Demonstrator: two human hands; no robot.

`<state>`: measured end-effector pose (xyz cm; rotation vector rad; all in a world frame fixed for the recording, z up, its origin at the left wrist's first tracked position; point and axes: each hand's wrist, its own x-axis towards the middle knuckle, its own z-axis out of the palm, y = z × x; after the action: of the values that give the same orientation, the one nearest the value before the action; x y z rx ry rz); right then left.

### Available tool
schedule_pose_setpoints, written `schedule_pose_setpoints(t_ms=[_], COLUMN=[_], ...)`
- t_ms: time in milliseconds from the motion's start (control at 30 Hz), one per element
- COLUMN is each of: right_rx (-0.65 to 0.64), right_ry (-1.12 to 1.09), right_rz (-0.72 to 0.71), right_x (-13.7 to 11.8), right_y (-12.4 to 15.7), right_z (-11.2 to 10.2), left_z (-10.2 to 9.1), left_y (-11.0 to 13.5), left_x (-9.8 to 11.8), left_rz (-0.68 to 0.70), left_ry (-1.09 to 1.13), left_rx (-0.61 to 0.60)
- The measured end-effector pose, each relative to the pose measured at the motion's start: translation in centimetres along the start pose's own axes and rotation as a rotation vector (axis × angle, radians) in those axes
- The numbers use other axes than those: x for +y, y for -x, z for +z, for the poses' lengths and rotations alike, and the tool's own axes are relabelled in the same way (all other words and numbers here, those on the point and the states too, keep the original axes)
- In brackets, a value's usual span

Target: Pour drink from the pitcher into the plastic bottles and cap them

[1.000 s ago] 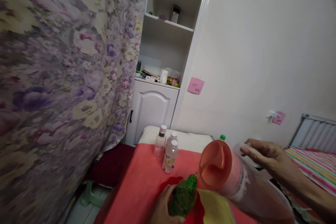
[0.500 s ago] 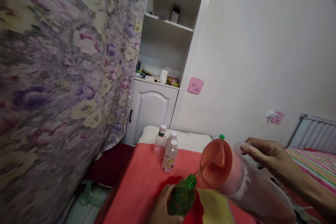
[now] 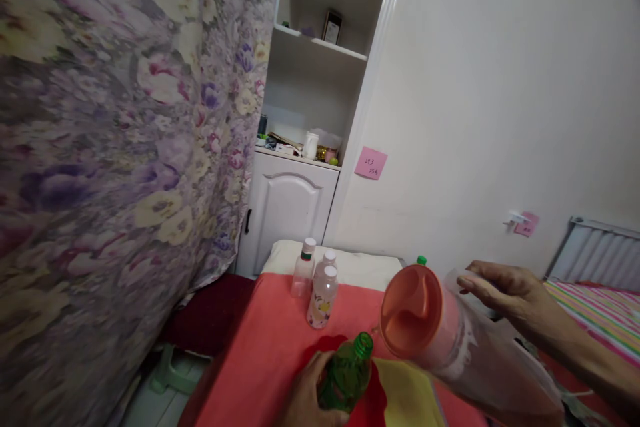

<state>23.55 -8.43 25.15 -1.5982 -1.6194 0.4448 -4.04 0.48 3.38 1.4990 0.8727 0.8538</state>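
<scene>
My left hand [image 3: 307, 397] is wrapped around a green plastic bottle [image 3: 346, 377], its uncapped mouth tilted slightly right. With my right hand [image 3: 507, 290] I grip a large clear pitcher [image 3: 475, 353] by its upper side; the handle is mostly hidden. The pitcher lies tipped over to the left, with cloudy liquid and froth inside. Its orange rim [image 3: 413, 310] faces me, and the spout is close beside the bottle's mouth, apart from it. A small drip shows at the spout.
Three clear bottles with white caps [image 3: 323, 300] stand on the coral tablecloth [image 3: 250, 353]. A green cap [image 3: 422, 259] shows behind the pitcher. Red and yellow cloth [image 3: 405, 393] lies under my hands. A floral curtain [image 3: 125, 147] hangs left; a white wall [image 3: 475, 113] rises behind.
The thin stream between the spout and the bottle's mouth has shrunk to a drip at the spout. Both hands stay almost in place.
</scene>
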Motion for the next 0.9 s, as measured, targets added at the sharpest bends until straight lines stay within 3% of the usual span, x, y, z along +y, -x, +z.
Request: schedule_pose_setpoints(t_ms=[900], right_rx=[0.003], right_ry=[0.052], right_rz=[0.022], right_x=[-0.85], right_y=[0.18], right_z=[-0.03], left_z=[-0.08], left_y=[0.56], left_x=[0.61], left_rz=[0.033], left_ry=[-0.007], left_rx=[0.010])
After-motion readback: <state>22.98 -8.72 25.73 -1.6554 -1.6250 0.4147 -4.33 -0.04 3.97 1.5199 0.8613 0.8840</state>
